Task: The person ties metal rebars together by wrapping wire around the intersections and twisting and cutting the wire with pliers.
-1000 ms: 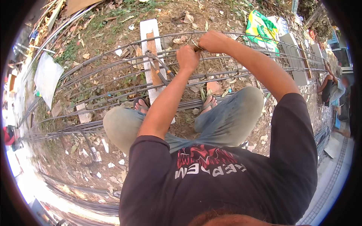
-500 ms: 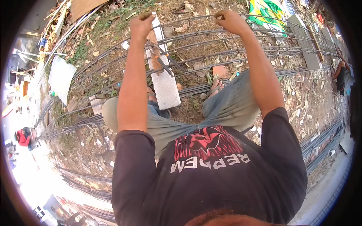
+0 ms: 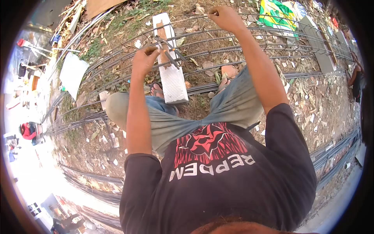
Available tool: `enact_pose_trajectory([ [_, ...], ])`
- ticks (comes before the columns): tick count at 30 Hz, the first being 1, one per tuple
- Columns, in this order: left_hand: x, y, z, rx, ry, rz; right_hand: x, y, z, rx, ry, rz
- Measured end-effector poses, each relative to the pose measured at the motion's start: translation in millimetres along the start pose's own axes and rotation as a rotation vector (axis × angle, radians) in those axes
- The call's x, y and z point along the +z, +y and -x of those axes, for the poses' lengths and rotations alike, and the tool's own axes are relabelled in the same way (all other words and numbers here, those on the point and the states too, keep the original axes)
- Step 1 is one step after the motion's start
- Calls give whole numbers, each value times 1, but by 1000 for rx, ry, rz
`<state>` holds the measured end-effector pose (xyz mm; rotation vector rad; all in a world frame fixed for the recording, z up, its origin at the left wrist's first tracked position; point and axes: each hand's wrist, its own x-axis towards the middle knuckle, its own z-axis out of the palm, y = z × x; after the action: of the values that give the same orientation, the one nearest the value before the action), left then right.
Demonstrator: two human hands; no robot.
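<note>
The long metal frame (image 3: 210, 51) seems to be partly made and is stretched out in front of the legs (image 3: 238, 103), but how many joints are done and how many are left cannot be told. The left hand (image 3: 144, 61) is held with bent fingers just beside the pliers (image 3: 170, 54), and the right hand (image 3: 226, 18) is curled near the frame's far side; whether anything thin is pinched in either cannot be seen.

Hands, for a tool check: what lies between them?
In the head view, pliers, steel bars and part of a white block lie between the left hand and right hand.
</note>
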<state>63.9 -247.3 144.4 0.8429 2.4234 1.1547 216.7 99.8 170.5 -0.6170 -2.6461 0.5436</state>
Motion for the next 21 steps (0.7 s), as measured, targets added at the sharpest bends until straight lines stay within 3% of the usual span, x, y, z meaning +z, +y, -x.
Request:
enact_pose_trajectory([
  [2,37,20,22,-39,-33,-45,9,1,-1,17,-126,32],
  [3,54,29,35,193,8,-319,13,0,-4,49,-163,42],
  [4,74,28,42,323,-4,-385,18,0,-5,58,-177,46],
  [6,103,38,46,436,-153,-395,25,3,-9,72,-210,65],
  [8,137,24,34,627,1,-523,24,-1,-10,119,-271,76],
  [11,162,13,22,582,11,-642,32,-1,-3,124,-246,98],
  [17,169,23,15,380,-193,-685,47,-62,20,16,-187,72],
  [20,170,19,13,477,-120,-508,80,-121,55,-92,-253,59],
  [21,182,4,21,662,169,-444,98,-135,62,-122,-281,41],
])
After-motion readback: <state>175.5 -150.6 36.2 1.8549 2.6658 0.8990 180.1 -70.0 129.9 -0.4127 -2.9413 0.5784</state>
